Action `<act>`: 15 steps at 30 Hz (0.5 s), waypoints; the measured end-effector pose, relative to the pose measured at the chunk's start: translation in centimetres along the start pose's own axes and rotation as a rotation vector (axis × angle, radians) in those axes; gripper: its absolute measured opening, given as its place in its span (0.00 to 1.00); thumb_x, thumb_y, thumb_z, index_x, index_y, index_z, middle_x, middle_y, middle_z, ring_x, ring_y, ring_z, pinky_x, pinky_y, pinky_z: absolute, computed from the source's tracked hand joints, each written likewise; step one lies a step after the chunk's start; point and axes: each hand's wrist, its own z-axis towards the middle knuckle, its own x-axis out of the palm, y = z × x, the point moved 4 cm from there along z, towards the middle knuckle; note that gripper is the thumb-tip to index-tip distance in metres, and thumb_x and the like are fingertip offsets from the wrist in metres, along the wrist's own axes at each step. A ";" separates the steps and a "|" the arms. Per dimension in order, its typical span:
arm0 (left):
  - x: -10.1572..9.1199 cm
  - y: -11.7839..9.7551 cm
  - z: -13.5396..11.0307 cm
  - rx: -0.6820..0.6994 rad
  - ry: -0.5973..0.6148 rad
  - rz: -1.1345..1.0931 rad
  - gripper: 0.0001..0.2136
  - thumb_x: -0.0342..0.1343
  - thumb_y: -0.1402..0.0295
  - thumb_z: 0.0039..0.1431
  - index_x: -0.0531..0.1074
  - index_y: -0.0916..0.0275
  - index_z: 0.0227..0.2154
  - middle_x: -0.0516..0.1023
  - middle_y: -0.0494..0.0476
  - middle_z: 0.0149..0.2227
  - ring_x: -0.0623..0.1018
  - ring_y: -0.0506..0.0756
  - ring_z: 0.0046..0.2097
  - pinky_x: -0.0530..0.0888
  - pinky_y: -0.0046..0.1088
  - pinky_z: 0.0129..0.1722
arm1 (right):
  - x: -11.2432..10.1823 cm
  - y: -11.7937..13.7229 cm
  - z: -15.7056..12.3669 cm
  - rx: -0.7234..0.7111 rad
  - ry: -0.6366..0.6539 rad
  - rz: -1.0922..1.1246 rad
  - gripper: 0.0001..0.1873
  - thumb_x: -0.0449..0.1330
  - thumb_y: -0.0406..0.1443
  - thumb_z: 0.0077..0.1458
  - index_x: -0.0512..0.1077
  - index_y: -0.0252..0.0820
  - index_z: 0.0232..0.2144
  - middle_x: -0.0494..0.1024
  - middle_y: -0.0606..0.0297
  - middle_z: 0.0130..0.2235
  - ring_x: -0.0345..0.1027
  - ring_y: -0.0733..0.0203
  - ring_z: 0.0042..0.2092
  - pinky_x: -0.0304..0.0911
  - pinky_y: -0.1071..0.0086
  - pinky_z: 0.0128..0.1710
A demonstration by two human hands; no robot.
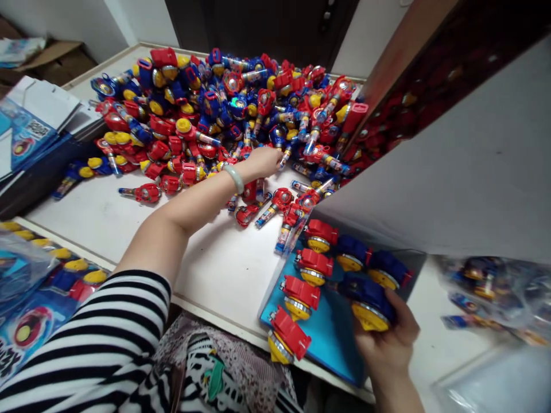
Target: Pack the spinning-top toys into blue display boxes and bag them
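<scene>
My left hand, a pale bangle on its wrist, reaches into the far pile. Its fingers are closed on the clear tube of a blue spinning-top toy, partly hidden by other toys. My right hand grips a blue spinning-top toy, its yellow tip turned down, over the right side of a blue-lined box. Along the left side of that box stand several red spinning-top toys, tips down. Two more blue toys sit behind the one I hold.
A heap of red and blue toys covers the table's far side. Flat printed cartons are stacked at left, above a filled box. A tall grey panel rises at right. Bagged toys lie beyond the blue-lined box.
</scene>
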 end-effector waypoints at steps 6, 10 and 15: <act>2.7 -1.5 6.3 -0.359 -0.084 -0.203 0.35 0.67 0.65 0.56 0.62 0.74 0.63 0.71 0.82 0.58 0.73 0.73 0.59 0.70 0.46 0.56 | 0.4 0.0 -0.4 0.051 -0.017 -0.006 0.34 0.70 0.38 0.50 0.67 0.48 0.59 0.77 0.58 0.46 0.77 0.54 0.41 0.75 0.61 0.38; 4.7 -1.3 6.7 -0.502 -0.204 -0.424 0.37 0.62 0.78 0.59 0.52 0.72 0.68 0.58 0.82 0.65 0.73 0.68 0.60 0.68 0.46 0.59 | 0.8 1.0 -0.6 -0.079 -0.015 -0.041 0.33 0.69 0.37 0.49 0.66 0.50 0.57 0.78 0.58 0.46 0.78 0.51 0.43 0.77 0.57 0.39; 4.6 0.0 5.0 -0.447 -0.202 -0.586 0.44 0.71 0.77 0.49 0.53 0.65 0.66 0.58 0.66 0.64 0.69 0.62 0.59 0.64 0.45 0.65 | 0.4 0.4 -1.0 0.061 -0.025 -0.112 0.33 0.67 0.42 0.51 0.62 0.45 0.57 0.75 0.55 0.49 0.77 0.50 0.46 0.77 0.56 0.44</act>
